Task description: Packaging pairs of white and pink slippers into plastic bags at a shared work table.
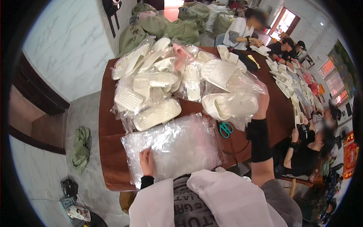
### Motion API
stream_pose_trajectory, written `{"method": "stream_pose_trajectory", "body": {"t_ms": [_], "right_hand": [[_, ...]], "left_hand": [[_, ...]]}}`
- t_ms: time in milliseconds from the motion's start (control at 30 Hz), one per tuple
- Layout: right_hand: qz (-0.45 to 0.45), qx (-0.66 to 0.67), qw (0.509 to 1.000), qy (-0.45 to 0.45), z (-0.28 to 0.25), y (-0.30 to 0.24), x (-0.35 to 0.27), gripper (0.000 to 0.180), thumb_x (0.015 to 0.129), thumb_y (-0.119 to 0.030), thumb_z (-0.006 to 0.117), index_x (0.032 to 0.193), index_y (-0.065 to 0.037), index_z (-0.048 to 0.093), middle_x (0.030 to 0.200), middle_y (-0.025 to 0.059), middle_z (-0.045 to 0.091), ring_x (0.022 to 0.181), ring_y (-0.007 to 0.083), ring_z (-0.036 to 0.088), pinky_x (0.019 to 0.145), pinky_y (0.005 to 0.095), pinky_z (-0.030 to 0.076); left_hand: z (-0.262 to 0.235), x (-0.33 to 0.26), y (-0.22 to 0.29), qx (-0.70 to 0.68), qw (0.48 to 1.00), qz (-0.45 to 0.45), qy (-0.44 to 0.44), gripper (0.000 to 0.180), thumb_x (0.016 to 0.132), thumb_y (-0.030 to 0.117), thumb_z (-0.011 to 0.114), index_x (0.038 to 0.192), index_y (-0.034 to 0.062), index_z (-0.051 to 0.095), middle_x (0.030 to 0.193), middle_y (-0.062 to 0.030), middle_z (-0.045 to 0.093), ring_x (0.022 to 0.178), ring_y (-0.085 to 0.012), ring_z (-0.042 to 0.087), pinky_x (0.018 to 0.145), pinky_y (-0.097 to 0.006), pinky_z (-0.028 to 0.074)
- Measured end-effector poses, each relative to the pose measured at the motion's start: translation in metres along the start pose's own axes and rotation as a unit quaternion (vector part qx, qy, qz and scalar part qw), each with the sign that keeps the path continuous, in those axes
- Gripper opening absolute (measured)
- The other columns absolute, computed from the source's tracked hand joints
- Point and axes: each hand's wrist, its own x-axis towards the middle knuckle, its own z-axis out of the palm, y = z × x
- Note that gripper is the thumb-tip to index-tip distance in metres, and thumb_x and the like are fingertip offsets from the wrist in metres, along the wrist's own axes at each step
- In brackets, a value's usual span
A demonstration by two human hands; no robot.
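Observation:
My left hand point(146, 162) lies on a stack of clear plastic bags point(177, 147) at the table's near edge, its fingers stretched out over the film. Out to the right, my right hand point(262, 103), below a black sleeve cuff, grips the side of a clear bag with white slippers point(230, 106) in it; the slippers partly hide its fingers. Just beyond, another bagged white slipper point(221, 73) rests against that bag. To the left spreads a heap of white slippers in clear bags point(155, 79), with one pink item point(183, 55) among them.
Teal-handled scissors point(226, 129) lie on the brown tabletop point(113, 159) beside the bag stack. Green sacks point(166, 28) are piled behind the table. Several people sit along its right side, near more white slippers point(283, 77). A green sack point(80, 147) lies on the floor at left.

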Motion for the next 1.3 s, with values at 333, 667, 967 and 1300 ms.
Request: {"method": "stream_pose_trajectory", "body": {"t_ms": [333,667,967,1300], "right_hand": [[0.423,0.608,0.62,-0.258,0.09,-0.051,-0.175,0.028,0.091,-0.012,0.055,0.117,-0.003,0.06,0.101,0.0051,0.064,0.085,0.01,0.059,0.076,0.0243,0.05],[0.358,0.39,0.748,-0.401,0.05,-0.062,-0.21,0.018,0.092,-0.011,0.056,0.107,-0.003,0.062,0.085,0.0065,0.065,0.076,0.0147,0.065,0.062,0.0274,0.051],[0.376,0.332,0.719,-0.481,0.07,-0.051,-0.25,0.023,0.091,-0.014,0.056,0.111,-0.005,0.06,0.081,0.0084,0.066,0.071,0.0199,0.065,0.062,0.0311,0.054],[0.221,0.295,0.914,-0.171,0.022,-0.102,-0.186,0.016,0.093,-0.011,0.057,0.105,-0.002,0.061,0.093,0.0073,0.064,0.078,0.015,0.063,0.065,0.0269,0.05]], "left_hand": [[-0.013,0.018,-0.018,-0.309,0.927,-0.207,-0.05,0.048,0.102,0.039,0.044,0.127,0.0012,0.057,0.122,-0.0096,0.061,0.108,-0.0184,0.059,0.096,-0.033,0.041],[-0.041,0.008,0.006,-0.273,0.921,-0.279,-0.001,0.03,0.099,0.022,0.054,0.121,0.0036,0.057,0.102,0.0011,0.061,0.086,-0.0061,0.056,0.072,-0.021,0.045],[-0.027,0.015,0.017,-0.275,0.914,-0.294,0.054,0.012,0.096,0.018,0.055,0.105,0.0115,0.06,0.08,0.0074,0.055,0.064,-0.0015,0.048,0.055,-0.018,0.039],[-0.019,0.011,-0.003,-0.273,0.907,-0.316,0.054,0.009,0.097,0.016,0.055,0.103,0.0123,0.06,0.082,0.006,0.057,0.067,-0.0034,0.052,0.058,-0.02,0.043]]}}
